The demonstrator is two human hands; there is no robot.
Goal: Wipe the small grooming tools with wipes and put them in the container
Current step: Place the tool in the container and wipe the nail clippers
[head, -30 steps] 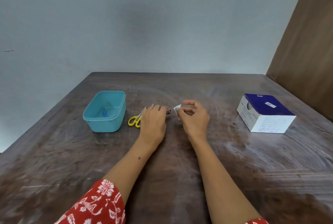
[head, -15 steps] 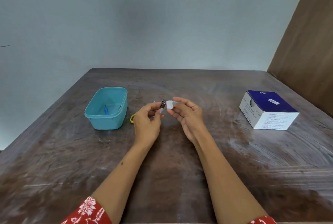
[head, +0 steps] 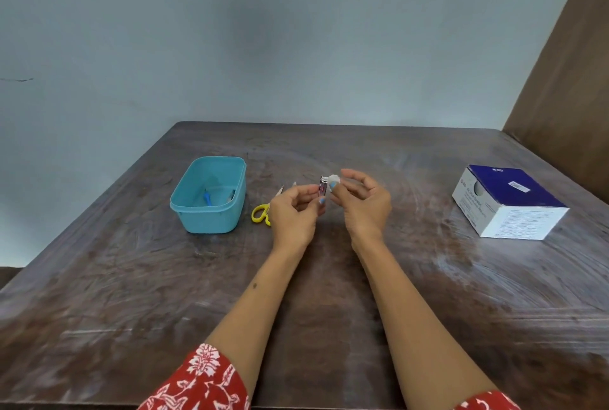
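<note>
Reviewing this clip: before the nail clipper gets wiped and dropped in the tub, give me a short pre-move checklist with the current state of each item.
1. Nail clipper held in the left hand: ok, pinched upright between the fingertips.
2. Wipe in the right hand: ok, a small white pad at the fingertips.
3. Wipe touching the clipper: ok, it meets the clipper's top end.
4. Teal container open and close by: ok, no lid, left of the hands.
5. Room in the container: ok, only a few small items on its floor.
6. Yellow scissors wiped: cannot tell; they lie on the table.
</note>
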